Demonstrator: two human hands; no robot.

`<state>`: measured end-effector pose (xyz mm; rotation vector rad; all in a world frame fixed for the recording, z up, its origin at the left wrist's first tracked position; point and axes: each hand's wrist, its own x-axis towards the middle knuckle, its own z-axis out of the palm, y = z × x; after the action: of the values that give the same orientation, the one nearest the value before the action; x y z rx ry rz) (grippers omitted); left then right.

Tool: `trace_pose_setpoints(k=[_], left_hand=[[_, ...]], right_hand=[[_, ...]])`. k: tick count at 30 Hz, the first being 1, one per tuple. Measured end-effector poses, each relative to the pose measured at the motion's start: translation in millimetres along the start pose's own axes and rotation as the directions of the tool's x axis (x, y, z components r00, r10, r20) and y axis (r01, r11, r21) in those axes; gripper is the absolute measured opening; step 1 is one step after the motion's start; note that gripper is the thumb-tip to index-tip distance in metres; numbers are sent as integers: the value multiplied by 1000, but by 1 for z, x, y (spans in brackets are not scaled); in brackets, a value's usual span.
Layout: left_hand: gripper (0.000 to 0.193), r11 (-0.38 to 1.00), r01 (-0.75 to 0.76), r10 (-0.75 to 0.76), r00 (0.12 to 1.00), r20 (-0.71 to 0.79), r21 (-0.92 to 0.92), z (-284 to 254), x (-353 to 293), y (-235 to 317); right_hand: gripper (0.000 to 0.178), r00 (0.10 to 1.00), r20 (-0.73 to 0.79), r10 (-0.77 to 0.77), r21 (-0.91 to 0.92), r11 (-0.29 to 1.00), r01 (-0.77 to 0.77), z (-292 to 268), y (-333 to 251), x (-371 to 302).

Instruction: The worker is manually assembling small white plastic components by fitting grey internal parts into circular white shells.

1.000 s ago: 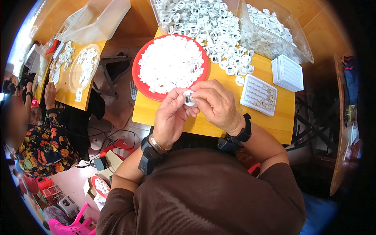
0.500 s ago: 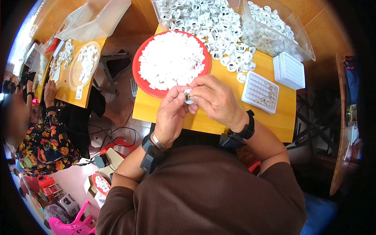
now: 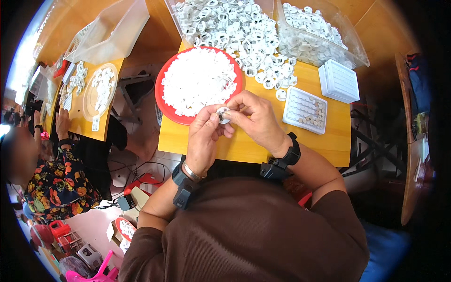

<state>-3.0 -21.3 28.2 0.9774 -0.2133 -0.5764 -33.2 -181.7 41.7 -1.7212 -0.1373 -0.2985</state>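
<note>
Between my hands is a small round white plastic part (image 3: 222,114) with a dark slot in its middle. My left hand (image 3: 205,136) pinches its edge between thumb and fingers. The thumb and fingertips of my right hand (image 3: 256,120) press on its right side; whether they hold a smaller piece is hidden. Just beyond my left hand stands a round red tray (image 3: 163,104) heaped with small white pieces. To the right of my right hand lies a white tray of round cells (image 3: 293,99), some holding beige discs (image 3: 315,116).
Loose round white parts (image 3: 268,82) spread from a heap at the back. Behind them a clear bin (image 3: 354,55) holds more. A stack of white trays (image 3: 339,81) stands back right. At the left table, a co-worker's hand (image 3: 62,123) rests near a clear round tray (image 3: 89,110).
My hands stay on the same part, with my right fingers shifted slightly on it. The whole view has tilted a little, so the tables sit slightly differently in the picture.
</note>
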Motion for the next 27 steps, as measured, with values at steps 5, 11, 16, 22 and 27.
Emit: trace_pose_setpoints(k=[5,11,16,22,27], left_hand=[[27,999,4,-3,1000,-12,41,4,0,1],[25,992,69,-64,997,-44,102,4,1,1],[23,995,97,-97,995,-19,21,-1,3,-3],[25,988,85,-76,994,-73,128,3,1,-4],[26,968,65,-50,996,-70,243,2,-1,-6]], right_hand=[[8,996,5,88,69,994,-88,-1,-2,0],[9,977,87,196,108,973,-205,-10,2,4],[7,950,161,266,165,942,-292,-14,6,5],[6,957,139,257,129,953,-274,-11,5,4],[6,969,68,237,-3,971,-238,-4,5,0]])
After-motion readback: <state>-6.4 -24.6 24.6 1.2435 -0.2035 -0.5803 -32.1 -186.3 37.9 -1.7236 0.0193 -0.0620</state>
